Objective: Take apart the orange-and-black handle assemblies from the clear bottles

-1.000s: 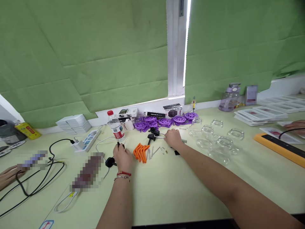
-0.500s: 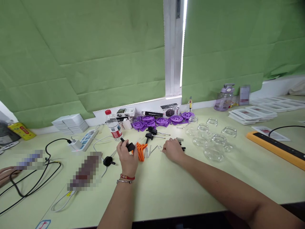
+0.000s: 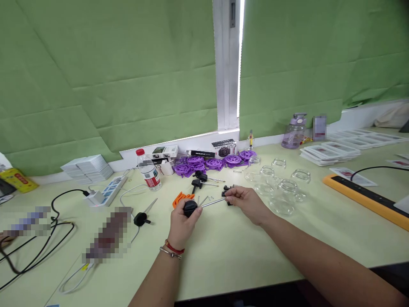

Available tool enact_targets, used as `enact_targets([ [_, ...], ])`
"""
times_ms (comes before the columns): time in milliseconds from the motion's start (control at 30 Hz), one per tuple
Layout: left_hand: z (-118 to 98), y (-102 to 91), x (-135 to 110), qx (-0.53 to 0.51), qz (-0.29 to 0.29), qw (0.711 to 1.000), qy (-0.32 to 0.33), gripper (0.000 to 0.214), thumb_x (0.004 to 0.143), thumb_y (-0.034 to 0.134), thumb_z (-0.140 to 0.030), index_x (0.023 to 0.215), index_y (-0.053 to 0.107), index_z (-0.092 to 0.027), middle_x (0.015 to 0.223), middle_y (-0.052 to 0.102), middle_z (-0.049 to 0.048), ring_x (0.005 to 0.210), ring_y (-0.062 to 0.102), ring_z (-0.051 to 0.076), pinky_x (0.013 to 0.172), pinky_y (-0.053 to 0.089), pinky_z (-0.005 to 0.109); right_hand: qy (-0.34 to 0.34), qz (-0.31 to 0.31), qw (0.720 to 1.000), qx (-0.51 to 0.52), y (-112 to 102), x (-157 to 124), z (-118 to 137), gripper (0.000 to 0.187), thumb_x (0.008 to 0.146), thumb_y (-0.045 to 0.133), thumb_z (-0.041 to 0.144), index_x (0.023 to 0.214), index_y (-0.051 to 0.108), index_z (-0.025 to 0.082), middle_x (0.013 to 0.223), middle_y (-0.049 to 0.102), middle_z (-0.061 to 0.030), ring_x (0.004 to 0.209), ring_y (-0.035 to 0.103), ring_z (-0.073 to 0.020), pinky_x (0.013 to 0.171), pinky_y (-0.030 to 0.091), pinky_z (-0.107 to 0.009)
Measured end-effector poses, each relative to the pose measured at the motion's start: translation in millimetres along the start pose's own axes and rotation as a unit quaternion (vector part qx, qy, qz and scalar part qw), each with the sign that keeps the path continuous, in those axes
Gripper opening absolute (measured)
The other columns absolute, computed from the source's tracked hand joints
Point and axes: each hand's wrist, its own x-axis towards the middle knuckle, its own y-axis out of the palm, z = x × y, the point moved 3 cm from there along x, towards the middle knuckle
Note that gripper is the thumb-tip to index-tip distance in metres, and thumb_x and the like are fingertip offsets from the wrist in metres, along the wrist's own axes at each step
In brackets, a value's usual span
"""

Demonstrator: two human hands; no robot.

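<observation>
My left hand (image 3: 183, 221) is closed around a round black plastic cap (image 3: 191, 208) from which a thin metal rod (image 3: 213, 202) sticks out to the right. At the rod's far end, the fingertips of my right hand (image 3: 249, 204) are pinched together; whether a small part is between them is hidden. Just behind those fingers lie small black parts (image 3: 226, 190). Orange plastic pieces (image 3: 180, 197) are partly covered by my left hand, with metal pins (image 3: 202, 199) beside them. More black caps with rods lie behind (image 3: 197, 184) and to the left (image 3: 140, 219).
Several clear glass jars (image 3: 283, 198) stand to the right, past a loose spring (image 3: 237, 171). Purple wheel-shaped parts (image 3: 214, 163) line the back. At left are a water bottle (image 3: 149, 172), a power strip (image 3: 114, 191) and cables; another person's hand shows at far left.
My left hand has turned the black cap so its rod points right. My right hand has lifted from the small parts on the table and now meets the rod's end.
</observation>
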Motion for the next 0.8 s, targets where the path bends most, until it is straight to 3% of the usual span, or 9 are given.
enact_targets([
  [133, -2, 9.8, -2, -0.08, 0.072, 0.992, -0.068, 0.034, 0.072, 0.064, -0.045, 0.089, 0.051, -0.018, 0.055, 0.048, -0.0062, 0.038, 0.043, 0.008, 0.034, 0.037, 0.019, -0.006, -0.01, 0.999, 0.032, -1, -11, -4, 0.028, 0.065, 0.073, 0.039, 0.083, 0.07, 0.019, 0.078, 0.068, -0.0033, 0.074, 0.059, -0.0167, 0.071, 0.047, -0.033],
  [533, 7, 15.6, -1, -0.112, 0.123, 0.974, -0.155, 0.038, 0.078, 0.056, -0.049, 0.102, 0.051, -0.02, 0.044, 0.04, -0.01, 0.03, 0.037, 0.007, 0.028, 0.029, 0.017, -0.001, 0.016, 0.997, 0.071, 6, -17, -3, 0.023, 0.063, 0.073, 0.037, 0.077, 0.069, 0.019, 0.069, 0.063, -0.0002, 0.065, 0.06, -0.0143, 0.07, 0.051, -0.034],
  [700, 1, 11.5, -4, -0.066, 0.202, 0.968, -0.136, 0.059, 0.071, 0.067, -0.044, 0.118, 0.04, -0.021, 0.059, 0.048, -0.0075, 0.038, 0.043, 0.008, 0.031, 0.033, 0.018, 0.029, 0.014, 0.998, 0.058, 2, -15, -7, 0.027, 0.064, 0.073, 0.039, 0.077, 0.067, 0.017, 0.06, 0.062, 0.0005, 0.059, 0.057, -0.0133, 0.064, 0.048, -0.031],
  [800, -1, 6.9, -4, -0.022, 0.196, 0.975, -0.105, 0.049, 0.076, 0.061, -0.045, 0.113, 0.039, -0.021, 0.065, 0.049, -0.006, 0.04, 0.044, 0.007, 0.035, 0.035, 0.018, 0.045, 0.022, 0.997, 0.06, 1, -14, -11, 0.027, 0.064, 0.073, 0.04, 0.076, 0.066, 0.016, 0.058, 0.062, 0.0004, 0.056, 0.055, -0.0123, 0.061, 0.046, -0.03],
])
